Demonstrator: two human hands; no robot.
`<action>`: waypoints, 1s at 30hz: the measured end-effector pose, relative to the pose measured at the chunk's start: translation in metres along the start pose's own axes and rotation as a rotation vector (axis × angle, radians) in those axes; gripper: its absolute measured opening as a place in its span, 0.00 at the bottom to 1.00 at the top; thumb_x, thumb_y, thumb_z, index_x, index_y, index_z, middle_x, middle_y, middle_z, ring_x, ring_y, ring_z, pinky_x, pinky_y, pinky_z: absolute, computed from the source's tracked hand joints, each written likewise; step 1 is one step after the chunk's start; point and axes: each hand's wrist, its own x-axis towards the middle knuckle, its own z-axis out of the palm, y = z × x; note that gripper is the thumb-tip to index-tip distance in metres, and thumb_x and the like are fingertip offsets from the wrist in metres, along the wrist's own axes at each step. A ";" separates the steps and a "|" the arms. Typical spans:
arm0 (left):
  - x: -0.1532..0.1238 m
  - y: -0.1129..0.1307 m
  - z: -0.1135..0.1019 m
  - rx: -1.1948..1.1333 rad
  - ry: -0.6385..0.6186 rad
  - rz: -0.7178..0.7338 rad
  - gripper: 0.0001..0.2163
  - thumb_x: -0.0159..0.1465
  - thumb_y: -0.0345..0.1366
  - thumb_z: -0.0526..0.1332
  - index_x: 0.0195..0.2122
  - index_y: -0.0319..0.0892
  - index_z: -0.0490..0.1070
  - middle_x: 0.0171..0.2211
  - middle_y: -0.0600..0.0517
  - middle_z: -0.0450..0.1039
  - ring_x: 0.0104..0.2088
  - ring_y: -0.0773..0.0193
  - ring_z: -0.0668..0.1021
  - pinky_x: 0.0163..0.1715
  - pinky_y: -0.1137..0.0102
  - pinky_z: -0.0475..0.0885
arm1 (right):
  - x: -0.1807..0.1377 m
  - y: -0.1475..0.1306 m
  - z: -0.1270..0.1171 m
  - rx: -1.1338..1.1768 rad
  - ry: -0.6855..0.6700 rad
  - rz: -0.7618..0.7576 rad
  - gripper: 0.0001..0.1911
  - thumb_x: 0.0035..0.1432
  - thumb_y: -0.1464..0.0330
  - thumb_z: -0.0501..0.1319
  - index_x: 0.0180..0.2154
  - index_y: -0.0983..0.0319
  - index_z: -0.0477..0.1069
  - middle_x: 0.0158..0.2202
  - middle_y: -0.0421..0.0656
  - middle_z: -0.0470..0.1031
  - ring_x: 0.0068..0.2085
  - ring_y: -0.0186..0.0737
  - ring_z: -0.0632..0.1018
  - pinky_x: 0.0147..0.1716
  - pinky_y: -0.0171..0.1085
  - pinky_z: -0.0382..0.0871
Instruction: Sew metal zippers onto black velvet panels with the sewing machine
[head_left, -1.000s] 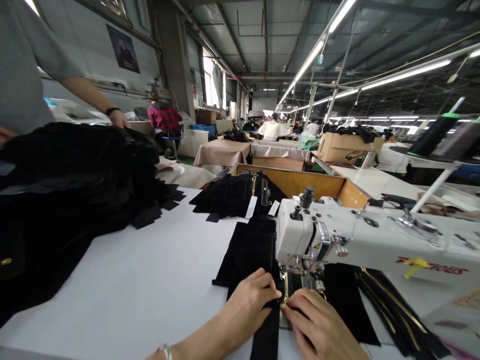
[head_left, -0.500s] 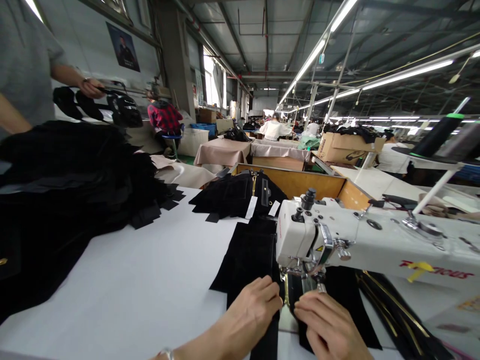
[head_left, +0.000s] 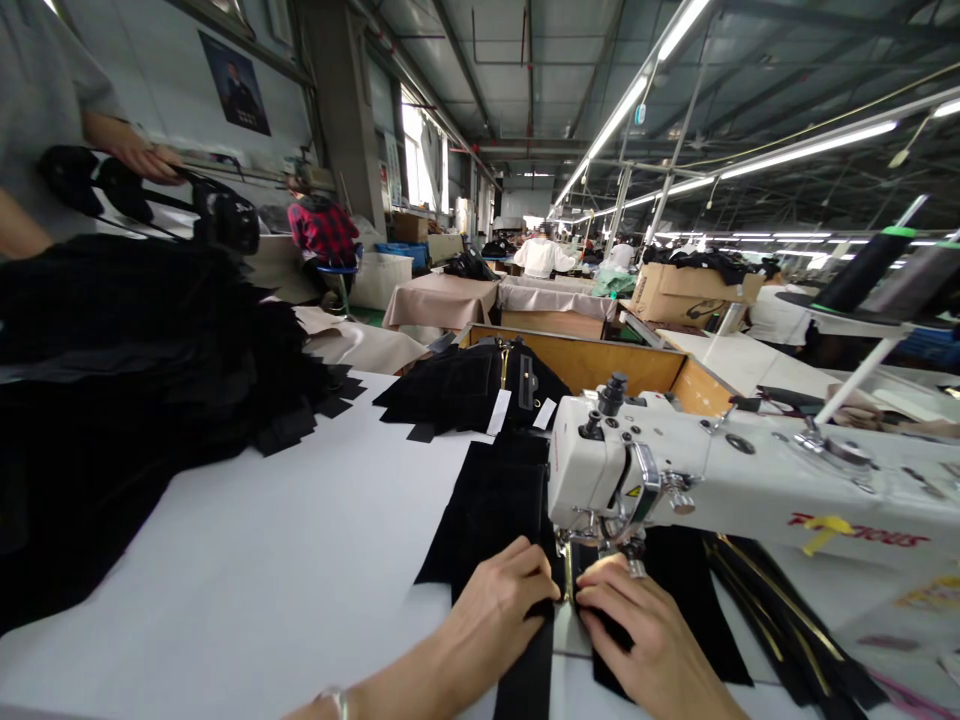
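Both hands sit low at the bottom centre of the frame, right under the head of the white sewing machine (head_left: 600,480). The left hand (head_left: 499,610) lies curled on the black velvet strip (head_left: 495,510), fingertips pinching its edge down beside the gold zipper (head_left: 568,575). The right hand (head_left: 637,630) presses flat on the black fabric on the other side, fingers narrow and bunched just below the presser foot (head_left: 600,545). Strip and zipper lie on the white desk (head_left: 300,560), running up the frame under the needle. The risk I see: those fingertips are very near the needle, and a slip forward could catch one. If either hand eases its pressure, the velvet could creep off the zipper tape and the seam would wander. In the upper left a co-worker's hand (head_left: 139,155) holds black straps above a big pile of black pieces (head_left: 135,340). More black pieces (head_left: 465,385) sit by a wooden box (head_left: 600,365) behind
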 end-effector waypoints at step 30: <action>-0.004 0.017 -0.018 0.379 -0.238 0.289 0.06 0.66 0.20 0.62 0.38 0.34 0.66 0.37 0.49 0.66 0.36 0.57 0.68 0.35 0.64 0.69 | 0.002 0.001 -0.015 0.022 0.054 -0.029 0.15 0.63 0.80 0.51 0.42 0.59 0.72 0.40 0.42 0.73 0.42 0.38 0.75 0.42 0.36 0.73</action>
